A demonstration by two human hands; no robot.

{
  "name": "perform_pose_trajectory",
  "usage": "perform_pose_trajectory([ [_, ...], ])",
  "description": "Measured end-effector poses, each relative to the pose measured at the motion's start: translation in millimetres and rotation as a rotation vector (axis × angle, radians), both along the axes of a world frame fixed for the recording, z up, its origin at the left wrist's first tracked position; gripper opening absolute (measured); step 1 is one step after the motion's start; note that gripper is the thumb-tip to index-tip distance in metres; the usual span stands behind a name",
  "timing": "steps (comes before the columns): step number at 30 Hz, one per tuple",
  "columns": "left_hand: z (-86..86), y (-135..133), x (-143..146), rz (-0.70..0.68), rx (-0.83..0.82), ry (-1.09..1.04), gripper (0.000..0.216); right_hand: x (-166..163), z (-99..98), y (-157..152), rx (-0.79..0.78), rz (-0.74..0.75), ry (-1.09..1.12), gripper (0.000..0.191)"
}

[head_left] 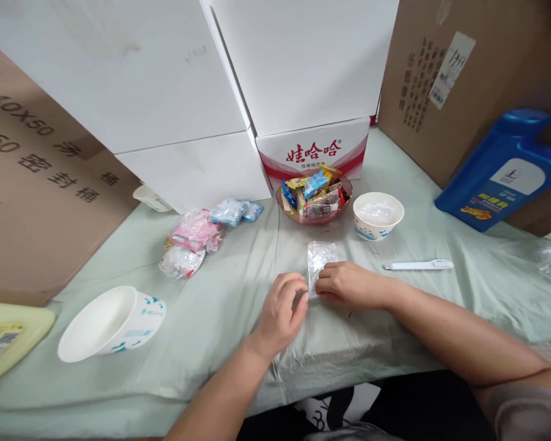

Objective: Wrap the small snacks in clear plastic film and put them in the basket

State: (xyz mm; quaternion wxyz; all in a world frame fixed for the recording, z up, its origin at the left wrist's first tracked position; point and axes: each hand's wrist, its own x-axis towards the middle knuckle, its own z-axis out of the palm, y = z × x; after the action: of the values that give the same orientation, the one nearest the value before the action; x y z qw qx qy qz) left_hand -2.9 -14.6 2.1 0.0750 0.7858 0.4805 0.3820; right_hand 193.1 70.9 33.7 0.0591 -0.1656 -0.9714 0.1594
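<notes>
Below the snack bowl (314, 219) at twelve o'clock, our left hand (280, 313) and right hand (348, 285) pinch a clear bag (320, 257); uneven pulling might tear it.

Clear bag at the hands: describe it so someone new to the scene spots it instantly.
From the red-and-white carton at the back of the table, come forward past the snack bowl. The clear plastic bag lies flat just nearer, its near edge pinched by the left hand and right hand. Unlike the filled packets heaped to the left, it looks empty and lies alone.
</notes>
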Motion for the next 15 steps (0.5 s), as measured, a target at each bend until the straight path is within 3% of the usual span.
perform_pose_trajectory([
  [5,-5.7,-0.6,-3.7,-0.13,-0.215,0.108,0.067,9.1,13.6,3.3,-0.358,0.073,0.048,0.019],
  [9,-10.9,2.8,-2.9,-0.104,-0.271,0.097,0.059,11.6,17.9,8.2,-0.463,-0.089,0.117,0.023],
  [12,-11.7,5.8,-1.7,-0.074,-0.305,0.025,0.053,13.0,19.2,10.1,-0.499,-0.094,0.065,0.047],
  [13,-11.6,6.5,-1.0,-0.057,-0.317,0.008,0.051,13.3,19.4,10.4,-0.486,-0.073,0.041,0.047],
  [15,-11.6,7.5,0.4,-0.022,-0.323,-0.014,0.048,12.7,18.3,11.0,-0.413,-0.084,0.025,0.028],
])
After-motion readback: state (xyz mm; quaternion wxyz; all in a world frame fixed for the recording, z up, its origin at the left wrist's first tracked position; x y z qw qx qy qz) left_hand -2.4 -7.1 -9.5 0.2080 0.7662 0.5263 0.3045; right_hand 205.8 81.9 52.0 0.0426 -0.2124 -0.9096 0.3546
